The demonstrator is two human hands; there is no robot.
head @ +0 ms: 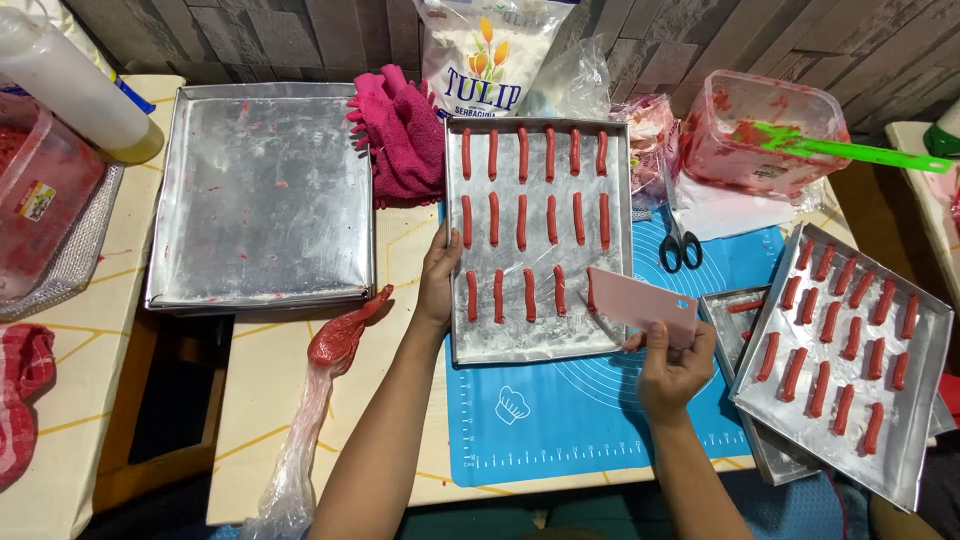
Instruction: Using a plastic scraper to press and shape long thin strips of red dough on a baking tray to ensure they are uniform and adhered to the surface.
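Note:
A rectangular metal tray (540, 343) sits on a blue silicone mat (580, 410), holding rows of short red dough sticks (521, 215). My left hand (438, 275) grips the tray's left edge. My right hand (675, 365) holds a pink plastic scraper (640, 305), its left edge resting at the tray's right side beside the last stick of the bottom row.
An empty floured tray (262, 195) lies at left by a pink cloth (400, 135). A red-filled piping bag (335, 345) lies between the trays. At right are a filled tray (905, 440) stacked on another, scissors (678, 240), a smeared plastic tub (765, 130) with a green spatula (850, 152), and a flour bag (485, 50).

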